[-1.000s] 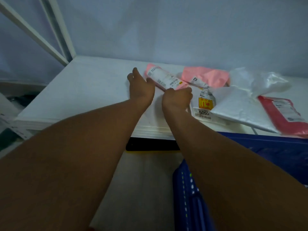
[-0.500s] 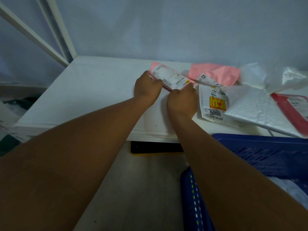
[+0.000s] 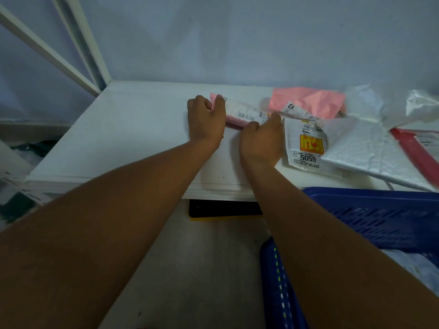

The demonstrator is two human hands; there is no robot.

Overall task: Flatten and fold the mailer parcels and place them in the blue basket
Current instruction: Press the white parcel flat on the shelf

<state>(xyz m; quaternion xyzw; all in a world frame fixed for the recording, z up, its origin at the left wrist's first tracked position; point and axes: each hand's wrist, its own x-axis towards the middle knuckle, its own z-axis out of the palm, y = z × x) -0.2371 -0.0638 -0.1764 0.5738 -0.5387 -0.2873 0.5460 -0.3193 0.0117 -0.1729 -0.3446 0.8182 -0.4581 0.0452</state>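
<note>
Pink mailer (image 3: pixel 240 112) sits at twelve o'clock. My left hand (image 3: pixel 205 121) grips its nine-o'clock end, my right hand (image 3: pixel 261 141) its three-o'clock end.

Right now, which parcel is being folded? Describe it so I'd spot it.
Look at the white table's far half. Between the left hand and right hand lies a pink mailer, gripped at both ends. Unlike the loose pink one to its right, it is folded narrow with a barcode label on top.
</note>
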